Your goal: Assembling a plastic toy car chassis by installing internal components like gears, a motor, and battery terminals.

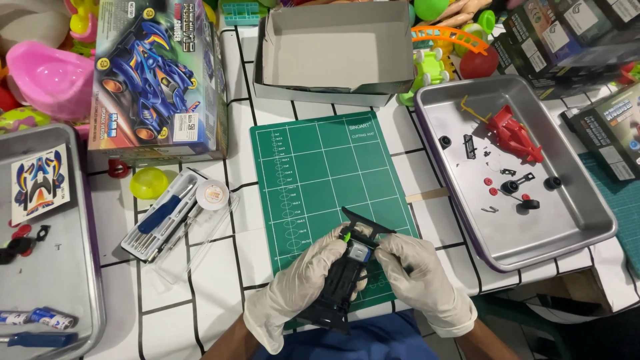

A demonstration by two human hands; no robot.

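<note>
Both my hands wear pale latex gloves and meet over the near edge of a green cutting mat (pixel 320 167). My left hand (pixel 297 287) wraps around a black toy car chassis (pixel 343 280) with a green clip and a silver motor part on top. At the chassis's right side, my right hand (pixel 420 277) pinches a small part; what lies between its fingertips is too small to make out. A metal tray (pixel 567 220) at the right holds a red car body shell (pixel 513 133) and several small black and red pieces.
An open grey cardboard box (pixel 333 50) stands behind the mat. A toy car box (pixel 157 73) sits at the back left, a screwdriver set (pixel 167 220) and a yellow-green ball (pixel 148 182) left of the mat, another metal tray (pixel 40 267) with stickers at the far left.
</note>
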